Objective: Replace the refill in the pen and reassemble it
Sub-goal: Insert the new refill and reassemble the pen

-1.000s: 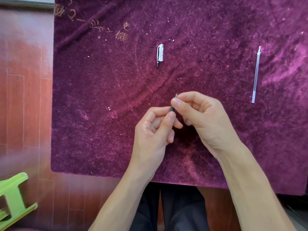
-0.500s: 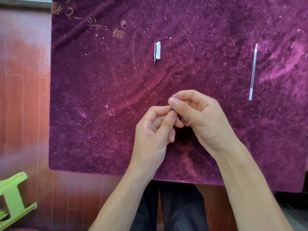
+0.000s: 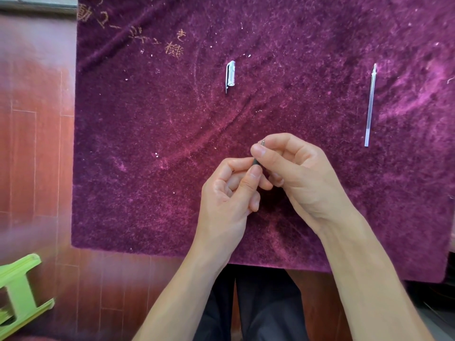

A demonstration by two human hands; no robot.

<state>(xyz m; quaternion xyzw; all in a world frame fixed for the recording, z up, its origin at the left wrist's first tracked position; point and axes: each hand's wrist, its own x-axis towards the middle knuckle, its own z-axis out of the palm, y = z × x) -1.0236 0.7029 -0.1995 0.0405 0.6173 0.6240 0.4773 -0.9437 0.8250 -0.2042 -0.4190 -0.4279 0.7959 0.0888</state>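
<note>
Both hands hold a dark pen upright over the purple velvet cloth. My left hand pinches its lower part between thumb and fingers; most of the barrel is hidden in the fist. My right hand grips the tip end with thumb and forefinger, and the metal point pokes out just above the thumb. A clear pen cap with a clip lies on the cloth beyond the hands. A thin clear refill lies lengthwise on the cloth at the right, apart from both hands.
The cloth covers a table whose near edge runs just above my lap. Gold embroidered characters mark the cloth's far left corner. Red-brown wooden flooring lies at the left, with a green plastic stool at the bottom left.
Both hands keep their grip on the pen; the right thumb and forefinger have shifted slightly around the tip. The view has drifted a little.
</note>
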